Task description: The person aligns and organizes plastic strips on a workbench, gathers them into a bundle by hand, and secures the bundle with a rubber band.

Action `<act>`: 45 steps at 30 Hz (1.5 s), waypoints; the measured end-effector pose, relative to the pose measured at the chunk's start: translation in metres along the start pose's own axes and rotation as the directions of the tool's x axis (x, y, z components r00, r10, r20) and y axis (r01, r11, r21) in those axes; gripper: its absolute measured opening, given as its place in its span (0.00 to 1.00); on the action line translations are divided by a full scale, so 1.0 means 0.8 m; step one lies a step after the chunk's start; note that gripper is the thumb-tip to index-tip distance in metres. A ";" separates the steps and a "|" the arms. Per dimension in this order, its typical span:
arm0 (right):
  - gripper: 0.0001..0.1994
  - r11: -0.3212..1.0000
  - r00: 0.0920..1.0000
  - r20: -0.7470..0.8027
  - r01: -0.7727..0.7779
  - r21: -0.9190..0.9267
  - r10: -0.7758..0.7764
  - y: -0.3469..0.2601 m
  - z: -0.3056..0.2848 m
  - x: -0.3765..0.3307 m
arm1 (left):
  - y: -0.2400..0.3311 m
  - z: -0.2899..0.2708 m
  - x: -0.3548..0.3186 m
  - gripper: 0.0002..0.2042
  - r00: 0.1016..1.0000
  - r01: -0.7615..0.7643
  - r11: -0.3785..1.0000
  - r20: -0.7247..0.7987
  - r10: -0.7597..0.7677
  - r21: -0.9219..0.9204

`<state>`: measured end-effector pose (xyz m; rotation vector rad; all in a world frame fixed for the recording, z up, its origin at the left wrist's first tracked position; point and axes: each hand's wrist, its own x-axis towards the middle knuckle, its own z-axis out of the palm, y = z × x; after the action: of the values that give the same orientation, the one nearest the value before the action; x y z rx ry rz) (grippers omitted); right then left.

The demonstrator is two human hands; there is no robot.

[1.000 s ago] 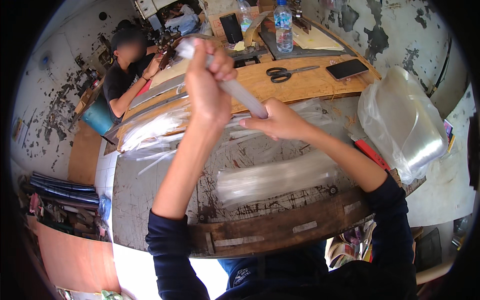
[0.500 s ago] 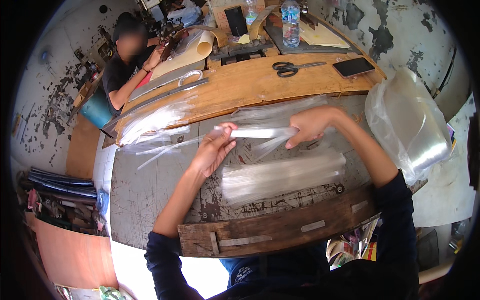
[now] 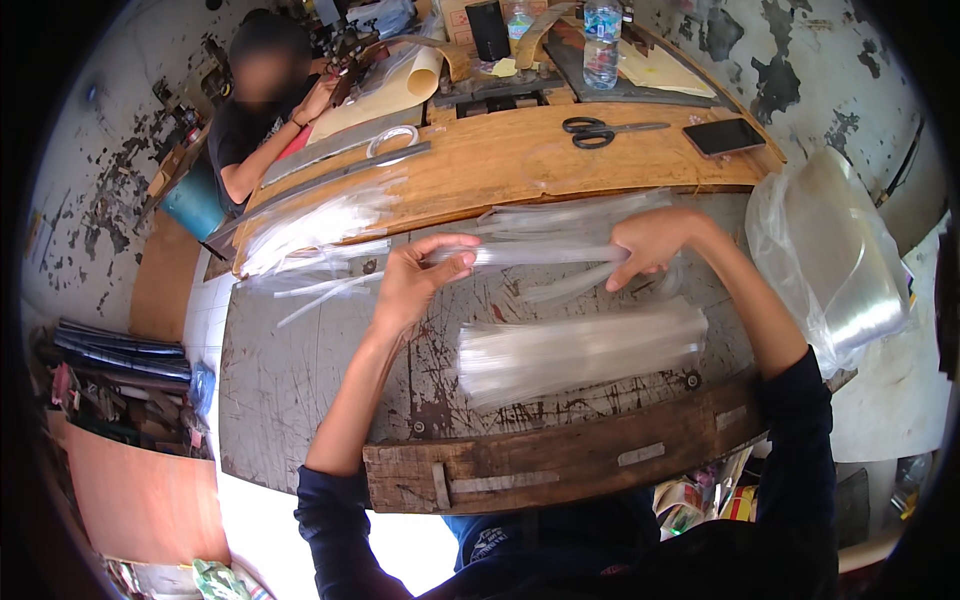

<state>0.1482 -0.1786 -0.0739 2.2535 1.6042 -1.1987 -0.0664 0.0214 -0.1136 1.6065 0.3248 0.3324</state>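
Note:
A thin bundle of clear plastic strips [image 3: 545,253] stretches level between my two hands above the grey, scratched worktop. My left hand [image 3: 418,280] pinches its left end between thumb and fingers. Around the right end my right hand [image 3: 655,245] is closed, and a few loose strips [image 3: 570,288] slant down to the left from beneath it. Just nearer to me lies a thick, neat stack of clear strips [image 3: 585,350]. More strips [image 3: 555,215] lie behind the held bundle, partly hidden by my right hand.
A loose heap of clear strips [image 3: 320,235] lies at the left. Scissors [image 3: 595,132], a phone [image 3: 724,137], a tape roll [image 3: 393,145] and a water bottle [image 3: 601,50] stand or lie beyond. A big plastic roll [image 3: 840,260] is at the right, a wooden board [image 3: 560,455] in front. A person [image 3: 260,120] sits far left.
My left hand has shifted its grip on the bundle's left end, its thumb now lying along the strips. A strip that trailed left from that hand no longer shows there. The view has shifted slightly.

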 end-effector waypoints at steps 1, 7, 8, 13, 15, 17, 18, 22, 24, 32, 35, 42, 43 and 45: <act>0.25 1.000 1.000 0.015 -0.004 -0.009 0.004 0.002 -0.002 -0.001 | 0.003 -0.003 0.000 0.10 1.000 -0.022 0.995 -0.013 0.024 0.100; 0.22 0.991 0.997 -0.065 -0.025 0.128 0.034 0.015 -0.006 -0.021 | 0.036 -0.001 0.002 0.10 0.991 -0.124 0.963 -0.019 0.132 0.239; 0.21 0.987 0.991 -0.115 -0.043 0.152 0.061 0.015 -0.007 -0.024 | 0.042 0.000 0.004 0.10 0.987 -0.147 0.957 -0.021 0.157 0.248; 0.18 0.974 0.953 -0.303 -0.058 -0.219 -0.011 0.021 -0.013 -0.024 | 0.092 0.010 0.022 0.09 0.967 -0.242 0.843 0.053 0.247 0.480; 0.19 0.953 0.923 -0.382 -0.150 -0.262 0.041 0.025 -0.017 -0.022 | 0.120 0.017 0.028 0.08 0.947 -0.313 0.791 0.105 0.305 0.525; 0.20 0.985 0.924 -0.345 0.135 -0.110 -0.165 0.025 -0.024 -0.025 | 0.146 0.023 0.033 0.07 0.866 -0.492 0.588 0.294 0.404 0.642; 0.20 0.984 0.922 -0.350 0.134 -0.114 -0.166 0.026 -0.022 -0.021 | 0.158 0.025 0.034 0.07 0.878 -0.475 0.613 0.298 0.375 0.631; 0.20 0.855 0.717 -0.591 0.511 0.087 -0.369 -0.009 0.004 -0.009 | 0.203 0.035 0.032 0.07 0.848 -0.529 0.473 0.416 0.329 0.704; 0.20 0.717 0.538 -0.746 0.687 0.119 -0.392 -0.039 0.008 -0.003 | 0.215 0.043 0.036 0.07 0.812 -0.584 0.447 0.482 0.329 0.677; 0.23 0.370 0.627 -0.723 0.770 0.520 -0.289 -0.089 0.014 -0.001 | 0.258 0.035 0.021 0.10 0.764 -0.641 0.422 0.481 0.430 0.641; 0.23 0.335 0.665 -0.702 0.742 0.581 -0.256 -0.101 0.015 0.001 | 0.240 0.045 0.021 0.18 0.757 -0.613 0.543 0.230 0.612 0.574; 0.22 0.327 0.637 -0.747 0.759 0.563 -0.191 -0.117 0.019 0.029 | 0.143 0.076 0.050 0.50 0.924 -0.383 0.847 -0.144 0.355 -0.370; 0.20 0.327 0.629 -0.751 0.766 0.554 -0.202 -0.121 0.022 0.032 | 0.131 0.075 0.049 0.50 0.923 -0.384 0.849 -0.140 0.358 -0.363; 0.19 0.327 0.624 -0.759 0.768 0.551 -0.188 -0.120 0.024 0.036 | 0.114 0.084 0.046 0.37 0.943 -0.280 0.874 -0.283 0.173 -0.398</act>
<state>0.0609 -0.1262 -0.0745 3.0233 2.5589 -1.9721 -0.0046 -0.0306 -0.0258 1.1623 0.2218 0.7350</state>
